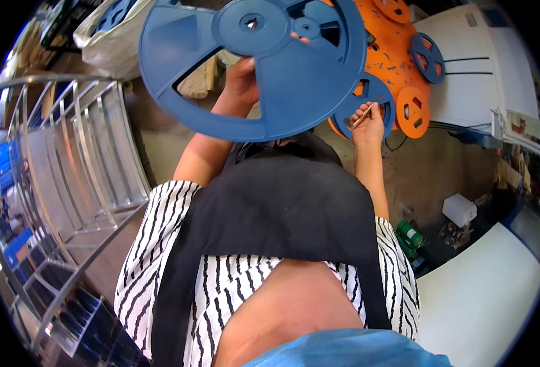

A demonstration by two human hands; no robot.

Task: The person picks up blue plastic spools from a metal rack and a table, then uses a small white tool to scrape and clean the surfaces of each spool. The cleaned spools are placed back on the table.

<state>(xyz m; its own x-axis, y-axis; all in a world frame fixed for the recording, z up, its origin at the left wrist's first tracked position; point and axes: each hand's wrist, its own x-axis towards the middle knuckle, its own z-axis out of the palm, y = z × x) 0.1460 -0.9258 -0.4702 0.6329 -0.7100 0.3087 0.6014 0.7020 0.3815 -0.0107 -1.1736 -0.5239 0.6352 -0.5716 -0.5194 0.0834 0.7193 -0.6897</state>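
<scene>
Cluttered workshop, floor and edges bent, corners black from the fisheye. Nearest: blue fabric (349,348), cut off by the lower edge, then striped shirt (154,257) and black apron (282,208).

Big reel (288,73), blue, in front of the person's body, top cut off by the upper edge; shiny bit in its hub too small to make out. Left hand (242,79) is behind big reel, seen through a cutout; fingers mostly hidden, can't tell whether they close on it. Pinkish bit by the next cutout, maybe fingertips. More blue parts through that cutout: another reel or other side of the same one, can't tell.

Right hand (369,124), just right of big reel, fingers closed around slim tool (363,117); its type unclear, partly covered by fingers.

Behind right hand: blue reel (374,84), partly blocked by hand and big reel. Orange reel (413,112) beside it, orange panel (398,58) beyond, left part hidden by big reel, dark specks on it.

Right: white surface (477,293), cut off; green unit (410,235); white container (459,210). Left: metal rack (136,147), contents behind it blurry. Further up, plastic bag (99,55), cut off on top.
</scene>
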